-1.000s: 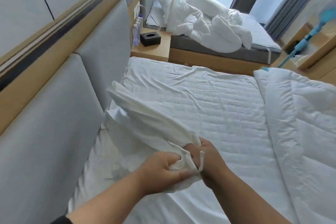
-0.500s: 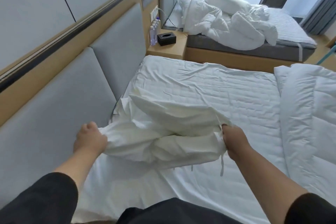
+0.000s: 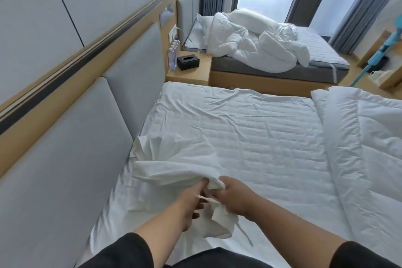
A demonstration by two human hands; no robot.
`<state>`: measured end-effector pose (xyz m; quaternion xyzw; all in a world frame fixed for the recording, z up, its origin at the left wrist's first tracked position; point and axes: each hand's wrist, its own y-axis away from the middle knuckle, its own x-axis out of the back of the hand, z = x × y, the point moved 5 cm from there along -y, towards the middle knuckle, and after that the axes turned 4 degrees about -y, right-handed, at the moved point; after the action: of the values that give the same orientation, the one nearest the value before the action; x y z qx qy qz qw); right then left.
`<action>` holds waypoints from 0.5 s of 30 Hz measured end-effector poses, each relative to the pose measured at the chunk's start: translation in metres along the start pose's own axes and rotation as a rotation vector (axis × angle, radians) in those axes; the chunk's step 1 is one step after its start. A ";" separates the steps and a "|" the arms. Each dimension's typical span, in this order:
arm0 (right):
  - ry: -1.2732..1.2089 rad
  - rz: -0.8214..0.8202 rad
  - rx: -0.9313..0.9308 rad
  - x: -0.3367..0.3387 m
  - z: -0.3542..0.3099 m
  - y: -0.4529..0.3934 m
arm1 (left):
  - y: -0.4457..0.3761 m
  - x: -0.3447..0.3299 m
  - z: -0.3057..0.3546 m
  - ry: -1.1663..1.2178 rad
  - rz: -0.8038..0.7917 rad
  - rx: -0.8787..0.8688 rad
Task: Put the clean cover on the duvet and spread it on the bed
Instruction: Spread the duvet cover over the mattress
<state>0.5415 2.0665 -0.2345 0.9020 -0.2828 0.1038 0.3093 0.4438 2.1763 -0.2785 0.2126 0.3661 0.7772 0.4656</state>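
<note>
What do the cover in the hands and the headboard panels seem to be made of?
The cover: thin woven cloth, probably cotton, matte white; it creases sharply and has sewn ties. The headboard panels: padded upholstery, grey, smooth and slightly sheened, perhaps faux leather or tight fabric; the seams look cushioned. The frame around them looks wooden.

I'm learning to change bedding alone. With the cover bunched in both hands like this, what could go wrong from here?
1. The cover is twisted and bunched near the headboard, so opening it may turn it the wrong way.
2. A loose tie hangs under the right hand and might snag or knot.
3. The left hand reaches into the folds; it may miss the corner.
4. The duvet lies folded at the bed's far side, a long reach.
</note>
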 end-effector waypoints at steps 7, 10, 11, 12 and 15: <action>-0.087 0.020 -0.061 -0.017 -0.007 -0.018 | -0.023 0.008 0.017 0.220 -0.189 -0.001; -0.213 0.059 -0.151 -0.015 0.003 -0.021 | -0.035 0.005 0.019 0.230 -0.182 0.039; -0.250 0.063 -0.174 -0.013 0.008 -0.022 | -0.039 0.003 0.020 0.218 -0.186 0.048; -0.283 0.065 -0.188 -0.009 0.012 -0.022 | -0.042 0.002 0.021 0.202 -0.189 0.042; -0.358 0.135 -0.208 0.010 0.027 -0.027 | -0.053 -0.003 0.024 0.137 -0.114 -0.024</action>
<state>0.5657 2.0632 -0.2659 0.8483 -0.4023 -0.0670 0.3377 0.4914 2.1985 -0.3042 0.1320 0.3993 0.7665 0.4853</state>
